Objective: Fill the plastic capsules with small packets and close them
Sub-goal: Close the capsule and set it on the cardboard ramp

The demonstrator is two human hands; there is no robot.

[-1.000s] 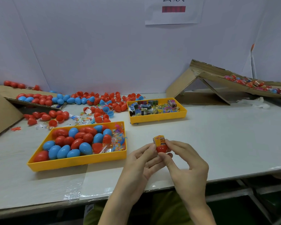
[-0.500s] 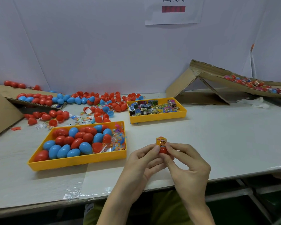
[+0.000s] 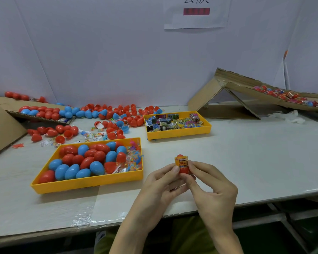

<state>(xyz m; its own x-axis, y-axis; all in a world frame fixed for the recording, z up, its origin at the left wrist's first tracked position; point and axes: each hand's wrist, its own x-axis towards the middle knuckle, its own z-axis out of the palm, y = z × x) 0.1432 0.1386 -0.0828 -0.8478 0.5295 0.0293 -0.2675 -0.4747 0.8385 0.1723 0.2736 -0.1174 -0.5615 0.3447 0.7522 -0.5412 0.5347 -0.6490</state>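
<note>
Red capsule (image 3: pixel 183 169) pinched between my left hand (image 3: pixel 160 184) and right hand (image 3: pixel 212 186), above the near table (image 3: pixel 264 162) edge — orange wrapper (image 3: pixel 181 162) hugging its upper half. I'd press evenly from both sides, no twisting — yellow tray (image 3: pixel 86 184) of capsules sits to the left.

I am pinching a smooth, glossy red plastic egg-shaped capsule (image 3: pixel 183 170) between my left hand (image 3: pixel 160 182) and my right hand (image 3: pixel 210 182), and a shiny orange printed film wrapper (image 3: pixel 181 161) is sitting crinkled around its upper half. The blue plastic egg capsules (image 3: pixel 96 166) are gleaming with soft highlights inside the near yellow moulded-plastic tray (image 3: pixel 86 182), whose walls are looking smooth and semi-glossy. The far yellow plastic tray (image 3: pixel 178 134) is showing the same finish. The pale grey tabletop (image 3: pixel 246 162) is looking matt and smooth, while a strip of clear glossy tape (image 3: pixel 83 217) is lying wrinkled at its front edge. The brown corrugated cardboard ramp (image 3: pixel 206 96) is looking rough, dull and torn-edged.
</note>
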